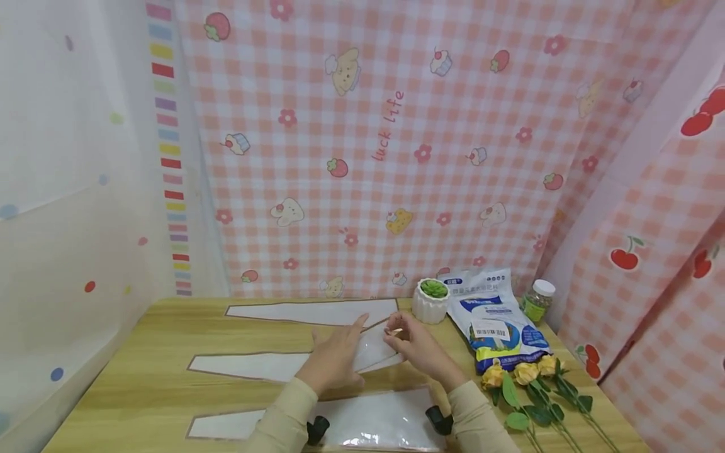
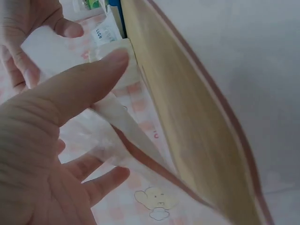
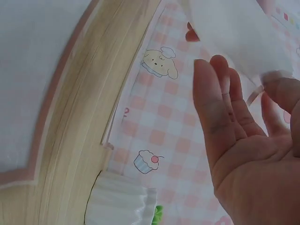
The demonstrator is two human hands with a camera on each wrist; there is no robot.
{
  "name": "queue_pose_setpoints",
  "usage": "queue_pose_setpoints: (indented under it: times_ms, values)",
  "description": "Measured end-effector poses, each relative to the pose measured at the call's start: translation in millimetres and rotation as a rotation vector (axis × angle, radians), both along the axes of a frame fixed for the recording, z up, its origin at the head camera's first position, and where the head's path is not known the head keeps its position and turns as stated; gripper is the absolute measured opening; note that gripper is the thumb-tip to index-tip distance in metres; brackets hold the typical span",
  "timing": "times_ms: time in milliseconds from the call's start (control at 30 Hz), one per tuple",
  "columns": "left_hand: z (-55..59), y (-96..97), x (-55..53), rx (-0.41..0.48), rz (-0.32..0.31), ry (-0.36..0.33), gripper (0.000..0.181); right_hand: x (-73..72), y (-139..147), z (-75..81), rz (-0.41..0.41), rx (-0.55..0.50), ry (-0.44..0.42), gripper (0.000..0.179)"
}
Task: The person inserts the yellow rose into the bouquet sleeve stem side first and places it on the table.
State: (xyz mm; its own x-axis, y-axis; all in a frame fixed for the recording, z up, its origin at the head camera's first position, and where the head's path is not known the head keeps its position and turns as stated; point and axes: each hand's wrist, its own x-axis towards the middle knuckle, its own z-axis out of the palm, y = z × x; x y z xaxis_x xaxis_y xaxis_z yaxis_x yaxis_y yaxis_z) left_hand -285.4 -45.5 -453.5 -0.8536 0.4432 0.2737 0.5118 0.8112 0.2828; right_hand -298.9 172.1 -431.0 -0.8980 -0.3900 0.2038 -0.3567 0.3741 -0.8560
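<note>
Near potted plant (image 1: 431, 302) and bag (image 1: 494, 318), right hand (image 1: 420, 348) pinching white sheet (image 1: 374, 348), left hand (image 1: 333, 358) spread, perhaps touching

The wood-grained surface (image 1: 161, 358) carries brown-edged white sheets (image 1: 311, 313) across its left and middle. A white pot (image 1: 430, 309), printed bag (image 1: 498, 343) and lidded jar (image 1: 535, 303) sit far right; yellow roses (image 1: 527, 374) lie near right.

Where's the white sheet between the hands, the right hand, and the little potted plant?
White sheet (image 1: 374, 349): head view, its uncovered middle.
Right hand (image 1: 419, 346): head view, middle of the hand.
Potted plant (image 1: 431, 307): head view, front below the rim.
</note>
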Motion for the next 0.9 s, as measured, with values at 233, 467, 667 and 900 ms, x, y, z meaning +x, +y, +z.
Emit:
queue_pose_setpoints:
  times_ms: [233, 467, 667, 900]
  values:
    - [-2.4, -3.9, -4.0, 0.038, -0.011, -0.053, 0.110, -6.2, 7.7, -7.1, 0.045, -0.122, -0.099, 0.021]
    - [0.1, -7.2, -3.9, 0.043, -0.067, -0.083, 0.103, -7.5, 15.1, -6.7, 0.124, -0.019, -0.129, 0.033]
    - [-2.6, -8.4, -2.9, 0.048, -0.111, -0.083, 0.106, -9.4, 14.8, -8.4, 0.143, 0.142, -0.121, 0.067]
    - [-9.4, -9.3, -4.6, 0.035, -0.113, -0.073, 0.113, -8.3, 15.0, -11.1, 0.195, 0.098, -0.170, 0.074]
